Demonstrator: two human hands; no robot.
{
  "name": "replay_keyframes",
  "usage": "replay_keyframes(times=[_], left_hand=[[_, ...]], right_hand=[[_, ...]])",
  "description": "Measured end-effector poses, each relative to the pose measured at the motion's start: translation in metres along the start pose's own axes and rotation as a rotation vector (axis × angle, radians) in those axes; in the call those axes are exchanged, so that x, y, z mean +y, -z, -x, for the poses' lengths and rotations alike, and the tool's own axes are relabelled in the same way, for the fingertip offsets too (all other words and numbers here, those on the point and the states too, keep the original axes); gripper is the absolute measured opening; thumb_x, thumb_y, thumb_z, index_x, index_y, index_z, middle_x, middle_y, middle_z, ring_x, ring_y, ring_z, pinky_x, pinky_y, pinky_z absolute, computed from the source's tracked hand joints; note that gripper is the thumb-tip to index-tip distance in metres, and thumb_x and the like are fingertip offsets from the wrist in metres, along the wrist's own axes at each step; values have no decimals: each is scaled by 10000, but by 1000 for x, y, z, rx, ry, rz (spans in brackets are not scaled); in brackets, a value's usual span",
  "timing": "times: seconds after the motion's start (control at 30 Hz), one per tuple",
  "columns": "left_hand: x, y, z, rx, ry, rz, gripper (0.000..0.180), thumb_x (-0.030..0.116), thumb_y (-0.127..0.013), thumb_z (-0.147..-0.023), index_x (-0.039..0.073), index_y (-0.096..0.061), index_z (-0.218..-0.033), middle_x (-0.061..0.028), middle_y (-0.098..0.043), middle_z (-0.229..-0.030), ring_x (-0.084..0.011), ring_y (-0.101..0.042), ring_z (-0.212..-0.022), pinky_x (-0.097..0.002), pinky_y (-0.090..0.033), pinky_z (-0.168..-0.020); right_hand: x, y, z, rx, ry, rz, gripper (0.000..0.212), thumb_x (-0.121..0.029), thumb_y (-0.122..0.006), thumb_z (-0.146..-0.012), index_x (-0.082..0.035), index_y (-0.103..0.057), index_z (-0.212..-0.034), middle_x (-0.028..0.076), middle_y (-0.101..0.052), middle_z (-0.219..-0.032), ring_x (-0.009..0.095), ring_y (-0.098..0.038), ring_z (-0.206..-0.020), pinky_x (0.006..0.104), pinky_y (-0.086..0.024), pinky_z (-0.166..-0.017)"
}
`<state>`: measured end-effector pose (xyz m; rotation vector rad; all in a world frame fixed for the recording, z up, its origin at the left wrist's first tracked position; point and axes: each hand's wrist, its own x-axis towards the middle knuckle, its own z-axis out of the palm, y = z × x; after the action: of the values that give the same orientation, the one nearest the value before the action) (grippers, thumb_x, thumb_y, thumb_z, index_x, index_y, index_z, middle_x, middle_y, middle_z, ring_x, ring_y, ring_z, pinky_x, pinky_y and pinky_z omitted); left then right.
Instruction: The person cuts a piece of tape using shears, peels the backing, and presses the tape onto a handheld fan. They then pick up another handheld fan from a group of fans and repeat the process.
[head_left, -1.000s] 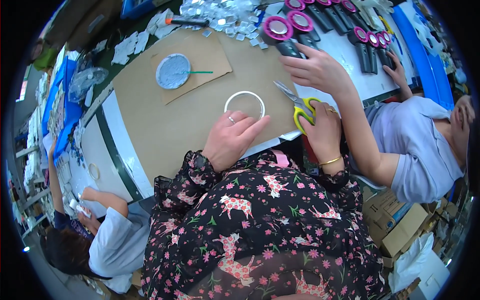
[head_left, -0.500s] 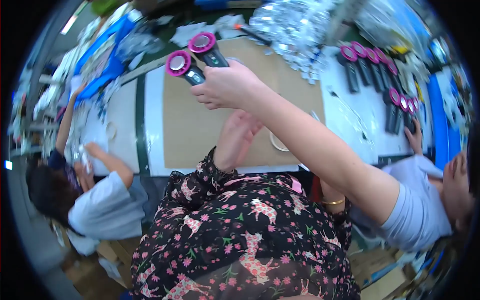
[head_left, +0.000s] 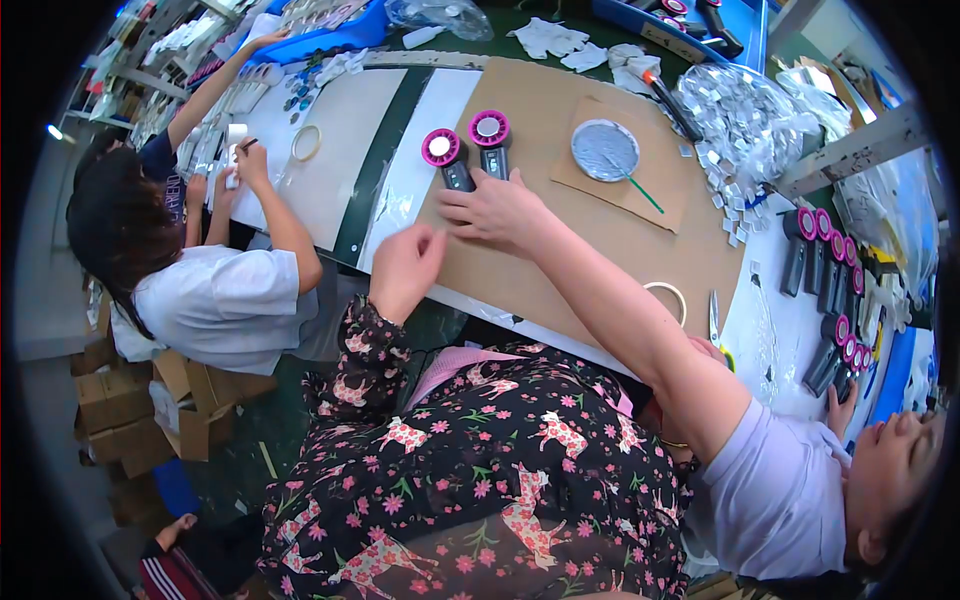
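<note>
My left hand (head_left: 408, 265), in a black floral sleeve, is above the near edge of a brown cardboard sheet (head_left: 520, 270). Its fingers are curled in, and nothing shows in them. Just beyond it, a co-worker's hand (head_left: 492, 212) reaches in from the right to the handles of two handheld fans, a left one (head_left: 441, 148) and a right one (head_left: 489, 128). Both have magenta rims and dark handles and are on the cardboard. The co-worker's arm hides my right hand, so its fingers cannot be made out.
A round dish of grey paste (head_left: 605, 150) with a green stick (head_left: 646, 196) sits on a smaller cardboard piece. Scissors (head_left: 713, 318) and a tape ring (head_left: 668, 297) lie near the front edge. More fans (head_left: 826, 245) stand at the right. Another person (head_left: 215, 300) works at the left.
The co-worker's hand has brought the two fans down onto the cardboard. My left hand's fingers have curled in. The view has shifted, bringing the dish of paste into sight.
</note>
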<state>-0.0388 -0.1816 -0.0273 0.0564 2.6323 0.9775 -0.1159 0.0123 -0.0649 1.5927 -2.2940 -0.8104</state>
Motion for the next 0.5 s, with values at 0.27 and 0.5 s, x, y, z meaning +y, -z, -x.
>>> replay_keyframes(times=[0.27,0.5], left_hand=[[8,-38,-39,540,-320,35,547,310,-788,-901,-5,-544,-1276,-210,-577,-1189,-374,-632,-982,-445,-536,-862],[26,-41,-52,635,-102,-195,721,509,-821,-811,-4,-568,-1250,-290,-388,-1394,-452,-576,-1147,-496,-490,-983]], right_hand=[[69,-30,109,276,-149,111,391,-148,-704,-841,-259,-661,-1213,-53,-505,-1502,158,-368,-1455,483,-322,-1234],[-188,64,250,598,-1743,-629,131,-24,-666,-989,57,-710,-1082,169,-712,-1094,280,-671,-1016,399,-525,-965]])
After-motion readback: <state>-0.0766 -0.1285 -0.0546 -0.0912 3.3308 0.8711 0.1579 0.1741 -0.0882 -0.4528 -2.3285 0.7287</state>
